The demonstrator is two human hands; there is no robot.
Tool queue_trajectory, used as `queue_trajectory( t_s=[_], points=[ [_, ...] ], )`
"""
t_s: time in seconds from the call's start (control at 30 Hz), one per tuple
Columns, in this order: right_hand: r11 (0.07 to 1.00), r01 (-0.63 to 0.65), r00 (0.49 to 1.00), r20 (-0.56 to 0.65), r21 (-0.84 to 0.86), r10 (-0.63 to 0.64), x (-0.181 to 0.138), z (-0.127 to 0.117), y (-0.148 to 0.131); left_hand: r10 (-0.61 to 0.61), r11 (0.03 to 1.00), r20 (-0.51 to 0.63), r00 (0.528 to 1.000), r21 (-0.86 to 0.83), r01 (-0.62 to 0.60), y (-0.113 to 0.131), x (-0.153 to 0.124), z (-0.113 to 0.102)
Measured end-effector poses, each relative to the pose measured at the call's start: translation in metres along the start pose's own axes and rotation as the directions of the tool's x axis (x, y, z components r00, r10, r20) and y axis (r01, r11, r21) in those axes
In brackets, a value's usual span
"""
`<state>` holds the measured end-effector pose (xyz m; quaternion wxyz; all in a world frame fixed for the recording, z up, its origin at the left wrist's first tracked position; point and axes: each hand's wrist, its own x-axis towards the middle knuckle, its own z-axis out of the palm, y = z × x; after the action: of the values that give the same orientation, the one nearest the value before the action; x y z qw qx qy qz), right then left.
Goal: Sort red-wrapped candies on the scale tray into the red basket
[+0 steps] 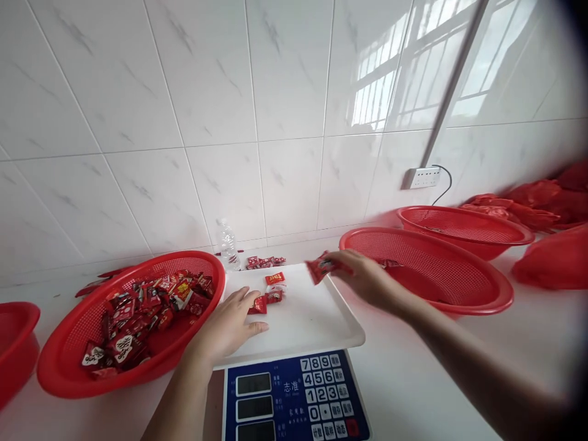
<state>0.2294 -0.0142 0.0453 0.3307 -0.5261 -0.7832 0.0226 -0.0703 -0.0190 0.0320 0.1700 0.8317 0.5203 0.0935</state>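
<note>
My left hand (228,326) rests on the white tray (303,324) of a weighing scale, its fingers pinching a small red candy packet (260,304). Two more red packets (274,286) lie on the tray just beyond it. My right hand (362,278) hovers over the tray's right edge with its fingers closed on a red wrapped candy (321,267). To the left, a red mesh basket (68,349) holds several red candy packets (147,312). On the right sits another red mesh basket (459,282), nearly empty.
The scale's blue keypad panel (294,398) faces me. A clear plastic bottle (228,245) and a few loose packets (264,262) stand by the tiled wall. A third red basket (478,226), red bags (551,260), a power strip (425,177) and a red bowl (13,343) surround them.
</note>
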Motion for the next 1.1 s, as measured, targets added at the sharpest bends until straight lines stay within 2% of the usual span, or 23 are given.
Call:
queue_trajectory(
  t_s=[0.13, 0.2, 0.27, 0.33, 0.43, 0.53, 0.63, 0.73, 0.83, 0.93, 1.1],
  points=[
    [0.974, -0.193, 0.976, -0.122, -0.122, 0.178, -0.009, -0.044, 0.053, 0.024, 1.0, -0.032, 0.999, -0.015, -0.025, 0.0, 0.001, 0.001],
    [0.944, -0.282, 0.956, -0.139, -0.173, 0.26, -0.014, -0.053, 0.073, 0.044, 0.999, -0.058, 0.997, -0.017, -0.045, 0.002, 0.002, 0.002],
    [0.923, -0.324, 0.945, -0.11, -0.209, 0.307, -0.017, -0.052, 0.081, 0.058, 0.998, -0.068, 0.996, -0.012, -0.059, 0.005, 0.003, 0.003],
    [0.93, -0.295, 0.955, -0.025, -0.22, 0.297, -0.015, -0.04, 0.075, 0.072, 0.997, -0.073, 0.995, -0.005, -0.073, 0.008, 0.003, 0.003],
    [0.974, -0.141, 0.968, 0.181, -0.176, 0.173, -0.003, -0.01, 0.042, 0.068, 0.998, -0.079, 0.995, 0.0, -0.068, 0.011, 0.0, 0.0],
    [0.996, 0.039, 0.924, 0.383, -0.084, -0.004, 0.015, 0.025, -0.001, 0.033, 0.999, -0.074, 0.997, 0.008, -0.033, 0.012, -0.003, -0.005],
    [0.985, 0.173, 0.86, 0.491, -0.018, -0.142, 0.031, 0.056, -0.034, 0.003, 1.0, -0.069, 0.998, 0.025, -0.001, 0.009, -0.005, -0.008],
    [0.968, 0.251, 0.825, 0.525, -0.009, -0.209, 0.04, 0.077, -0.049, -0.008, 0.999, -0.08, 0.997, 0.042, 0.011, 0.006, -0.005, -0.009],
    [0.949, 0.314, 0.822, 0.51, -0.036, -0.253, 0.042, 0.089, -0.052, 0.007, 0.999, -0.095, 0.995, 0.045, -0.003, 0.005, -0.005, -0.009],
    [0.937, 0.334, 0.85, 0.462, -0.098, -0.255, 0.039, 0.093, -0.05, 0.018, 0.999, -0.09, 0.996, 0.045, -0.014, 0.007, -0.005, -0.008],
    [0.935, 0.284, 0.909, 0.371, -0.212, -0.192, 0.036, 0.089, -0.039, 0.02, 0.999, -0.075, 0.997, 0.034, -0.018, 0.009, -0.005, -0.007]
  ],
)
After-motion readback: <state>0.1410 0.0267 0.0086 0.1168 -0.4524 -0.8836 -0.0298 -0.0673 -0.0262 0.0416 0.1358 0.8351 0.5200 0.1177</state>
